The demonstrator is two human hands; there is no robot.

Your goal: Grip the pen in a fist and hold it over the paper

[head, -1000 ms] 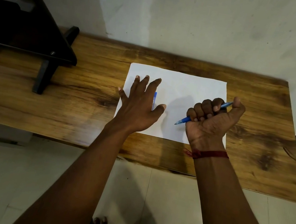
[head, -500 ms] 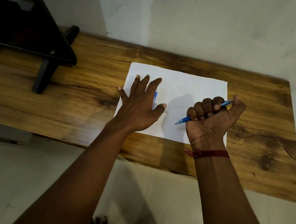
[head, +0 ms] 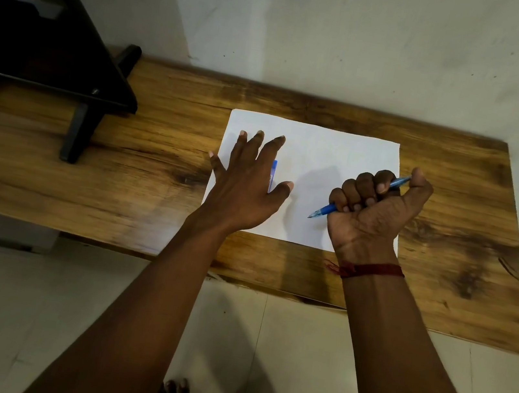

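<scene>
A blue pen (head: 358,198) is gripped in the fist of the right hand (head: 376,214) right of the frame's centre, its tip pointed down-left just above a white sheet of paper (head: 326,152), its rear end showing between the curled fingers and the thumb. The sheet is lain flat on the wooden tabletop (head: 121,157) at mid-frame, and its left part is pressed by the left hand (head: 247,180), fingers straight and spread; a short blue piece, perhaps the pen's cap (head: 272,174), is seen beside the index finger. Compared with the half-second before, hardly anything is changed: the pen is kept in the same fist grip and no mark is seen on the paper, so writing is judged not yet begun. A red thread (head: 368,270) is worn on the right wrist. A dark stand (head: 83,121) is set at the upper left.
</scene>
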